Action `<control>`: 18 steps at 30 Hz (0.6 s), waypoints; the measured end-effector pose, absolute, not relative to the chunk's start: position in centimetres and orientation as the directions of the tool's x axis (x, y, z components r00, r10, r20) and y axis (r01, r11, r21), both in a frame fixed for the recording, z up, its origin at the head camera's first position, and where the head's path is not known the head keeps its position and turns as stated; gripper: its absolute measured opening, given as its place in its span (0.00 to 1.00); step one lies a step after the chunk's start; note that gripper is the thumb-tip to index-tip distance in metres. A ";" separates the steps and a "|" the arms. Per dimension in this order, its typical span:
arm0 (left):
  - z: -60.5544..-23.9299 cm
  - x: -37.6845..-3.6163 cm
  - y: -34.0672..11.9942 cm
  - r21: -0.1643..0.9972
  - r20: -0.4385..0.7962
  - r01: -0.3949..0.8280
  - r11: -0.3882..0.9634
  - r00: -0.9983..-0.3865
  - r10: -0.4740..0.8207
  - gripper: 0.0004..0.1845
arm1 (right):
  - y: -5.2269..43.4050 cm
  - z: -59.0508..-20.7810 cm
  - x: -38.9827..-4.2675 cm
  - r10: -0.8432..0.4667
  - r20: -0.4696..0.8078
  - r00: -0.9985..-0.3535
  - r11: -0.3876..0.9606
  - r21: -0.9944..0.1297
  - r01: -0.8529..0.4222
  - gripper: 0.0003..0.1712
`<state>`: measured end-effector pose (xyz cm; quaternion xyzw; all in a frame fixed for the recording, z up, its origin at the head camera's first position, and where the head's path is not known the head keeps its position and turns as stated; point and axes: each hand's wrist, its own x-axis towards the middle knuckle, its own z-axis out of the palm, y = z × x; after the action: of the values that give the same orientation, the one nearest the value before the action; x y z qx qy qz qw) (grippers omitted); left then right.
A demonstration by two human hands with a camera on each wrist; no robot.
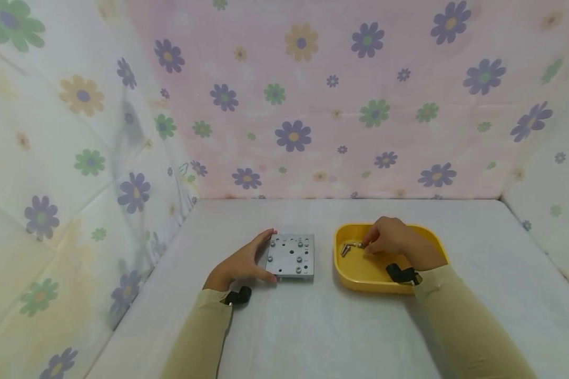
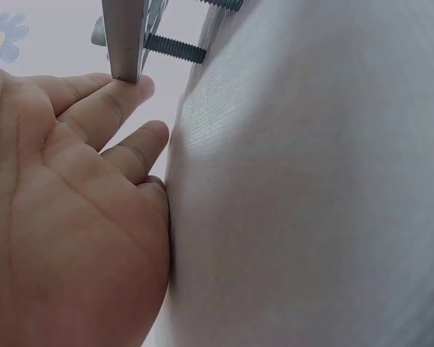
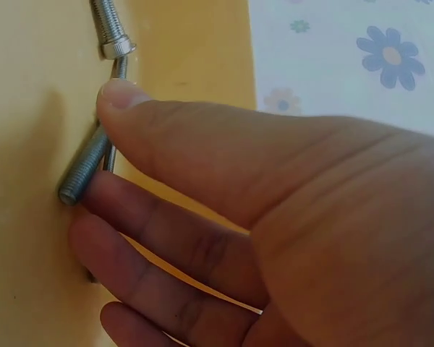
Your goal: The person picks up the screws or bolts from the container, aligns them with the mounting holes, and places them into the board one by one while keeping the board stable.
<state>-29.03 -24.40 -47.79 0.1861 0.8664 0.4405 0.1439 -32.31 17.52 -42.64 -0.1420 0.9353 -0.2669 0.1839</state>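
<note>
Plate (image 1: 288, 261), drilled metal, sits on the desk (image 1: 275, 337), nearer its left edge than its right. Left hand (image 1: 243, 264) holds it by the left side, thumb at the near-left corner, fingers at the far-left. Bolting looks partway: five socket-head bolts (image 1: 299, 259) already stand in holes, threaded shanks (image 2: 175, 48) poking out underneath. Other holes (image 1: 291, 251) lack any; can't tell which need one. Bolts still in the tray are presumably what's left. Yellow tray (image 1: 360, 287), beside the plate toward the desk's right edge, has loose bolts (image 1: 345, 251) near its left wall. Right hand (image 1: 390, 238) inside, pinching one bolt (image 3: 87, 166); full count unclear, fingers block.
</note>
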 end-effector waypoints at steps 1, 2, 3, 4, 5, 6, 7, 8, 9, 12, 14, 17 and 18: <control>-47.7 -29.0 -24.4 0.815 -0.084 0.198 0.545 -0.890 0.448 0.75 | 17.5 -42.6 -32.3 -0.361 -0.266 -0.894 0.822 -0.543 -0.170 0.11; -47.7 -29.1 -24.4 0.813 -0.083 0.198 0.548 -0.891 0.445 0.75 | 17.4 -42.6 -32.4 -0.362 -0.261 -0.895 0.826 -0.534 -0.178 0.12; -47.6 -29.1 -24.4 0.811 -0.083 0.197 0.550 -0.893 0.442 0.75 | 17.4 -42.6 -32.5 -0.363 -0.258 -0.895 0.830 -0.527 -0.184 0.12; -47.6 -29.1 -24.4 0.812 -0.082 0.195 0.550 -0.895 0.439 0.75 | 17.3 -42.5 -32.5 -0.365 -0.254 -0.896 0.832 -0.521 -0.191 0.13; -47.5 -29.1 -24.5 0.812 -0.082 0.194 0.551 -0.896 0.437 0.76 | 17.2 -42.5 -32.6 -0.363 -0.253 -0.897 0.836 -0.514 -0.194 0.13; -47.5 -29.1 -24.5 0.814 -0.083 0.191 0.549 -0.897 0.435 0.76 | 17.1 -42.5 -32.6 -0.365 -0.253 -0.896 0.838 -0.508 -0.198 0.13; -47.4 -29.0 -24.5 0.815 -0.083 0.188 0.548 -0.898 0.433 0.76 | 17.0 -42.5 -32.6 -0.366 -0.253 -0.895 0.842 -0.500 -0.203 0.13; -47.5 -29.0 -24.5 0.817 -0.083 0.190 0.545 -0.896 0.436 0.75 | 16.9 -42.5 -32.6 -0.367 -0.254 -0.895 0.845 -0.493 -0.207 0.13; -47.6 -29.0 -24.5 0.818 -0.081 0.192 0.542 -0.895 0.440 0.75 | 16.9 -42.5 -32.6 -0.360 -0.260 -0.896 0.849 -0.489 -0.200 0.12; -47.8 -29.1 -24.5 0.816 -0.074 0.205 0.540 -0.890 0.449 0.74 | 16.7 -42.6 -32.6 -0.351 -0.273 -0.896 0.859 -0.475 -0.191 0.12; -48.0 -29.1 -24.4 0.812 -0.070 0.210 0.545 -0.892 0.447 0.74 | 16.6 -42.6 -32.6 -0.357 -0.273 -0.893 0.859 -0.471 -0.199 0.12; -48.1 -29.0 -24.5 0.813 -0.068 0.208 0.544 -0.894 0.443 0.74 | 16.4 -42.7 -32.6 -0.357 -0.280 -0.891 0.861 -0.467 -0.199 0.12; -48.1 -29.0 -24.5 0.812 -0.069 0.206 0.546 -0.895 0.441 0.75 | 16.3 -42.7 -32.6 -0.361 -0.281 -0.889 0.861 -0.466 -0.202 0.12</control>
<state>-29.02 -24.54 -48.11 0.1863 0.8688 0.4388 0.1341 -32.58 16.32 -42.72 -0.1485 0.9473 -0.2175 0.1823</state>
